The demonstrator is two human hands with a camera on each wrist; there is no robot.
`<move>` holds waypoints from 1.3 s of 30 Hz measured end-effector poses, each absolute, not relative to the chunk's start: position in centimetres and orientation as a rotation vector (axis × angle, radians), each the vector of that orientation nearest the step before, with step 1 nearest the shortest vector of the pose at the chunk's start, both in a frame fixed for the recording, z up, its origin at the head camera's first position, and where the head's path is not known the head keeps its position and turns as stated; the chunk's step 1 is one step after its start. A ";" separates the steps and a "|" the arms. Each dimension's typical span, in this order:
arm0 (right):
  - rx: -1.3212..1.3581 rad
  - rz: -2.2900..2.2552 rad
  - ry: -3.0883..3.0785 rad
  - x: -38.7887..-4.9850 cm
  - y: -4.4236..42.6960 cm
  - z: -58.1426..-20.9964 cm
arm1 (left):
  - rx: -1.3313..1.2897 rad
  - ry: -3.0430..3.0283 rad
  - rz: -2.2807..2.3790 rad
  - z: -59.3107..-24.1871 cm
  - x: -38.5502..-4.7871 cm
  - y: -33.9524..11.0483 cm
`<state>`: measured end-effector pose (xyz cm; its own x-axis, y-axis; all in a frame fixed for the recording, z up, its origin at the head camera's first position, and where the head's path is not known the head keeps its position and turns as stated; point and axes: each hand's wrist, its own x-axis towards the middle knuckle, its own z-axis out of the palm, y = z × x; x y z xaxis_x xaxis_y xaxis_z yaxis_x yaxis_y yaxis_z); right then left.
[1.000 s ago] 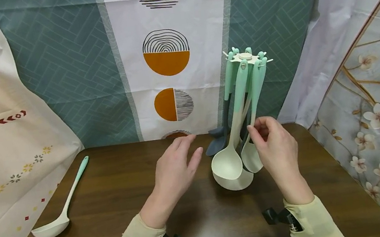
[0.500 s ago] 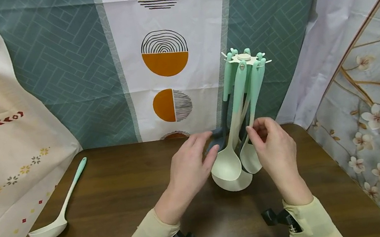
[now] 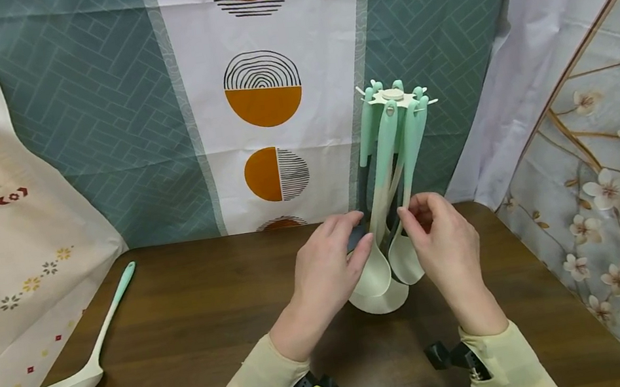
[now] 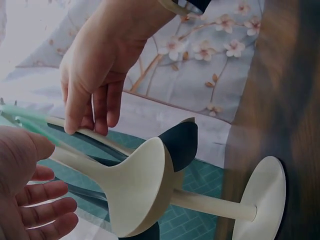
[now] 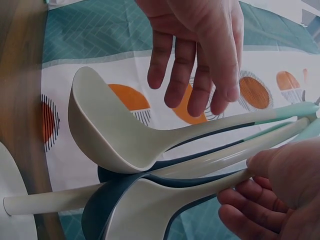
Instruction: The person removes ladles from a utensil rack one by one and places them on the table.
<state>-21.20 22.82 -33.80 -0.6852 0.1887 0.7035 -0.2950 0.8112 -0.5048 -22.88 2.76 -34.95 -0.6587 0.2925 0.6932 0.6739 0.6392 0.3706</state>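
A utensil carousel with a white top ring stands right of centre on the table, hung with mint-handled utensils. At its front hangs a cream ladle. My left hand is beside that ladle with fingers spread and loosely bent; the right wrist view shows a gap between its fingertips and the handle. A cream serving spoon hangs to the right of the ladle. My right hand pinches its handle between thumb and fingers. Dark blue utensil heads are partly hidden behind the cream ones.
Another cream ladle with a mint handle lies on the brown table at the left. The carousel's round white base rests on the tabletop. Patterned cloths hang behind and at both sides.
My left hand has moved right, from open space over the table to beside the front ladle. My right hand keeps its pinch on the spoon handle, and the carousel stays in place.
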 end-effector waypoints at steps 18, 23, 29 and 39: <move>0.091 0.779 -2.192 -21.2 22.9 -33.8 | -0.747 -2.315 -0.870 -35.2 -23.6 4.3; 0.088 0.785 -2.188 -21.2 22.9 -33.8 | -0.754 -2.313 -0.876 -35.2 -23.6 4.6; 0.078 0.777 -2.195 -21.2 22.8 -33.8 | -0.749 -2.295 -0.895 -35.2 -23.7 4.5; 0.076 0.773 -2.201 -21.3 22.7 -33.9 | -0.753 -2.260 -0.901 -35.2 -23.9 4.6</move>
<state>-21.29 22.71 -33.88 -0.6892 0.1874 0.6999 -0.2914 0.8128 -0.5045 -23.91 4.56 -35.19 -0.6687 0.2812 0.6883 0.6777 0.6114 0.4086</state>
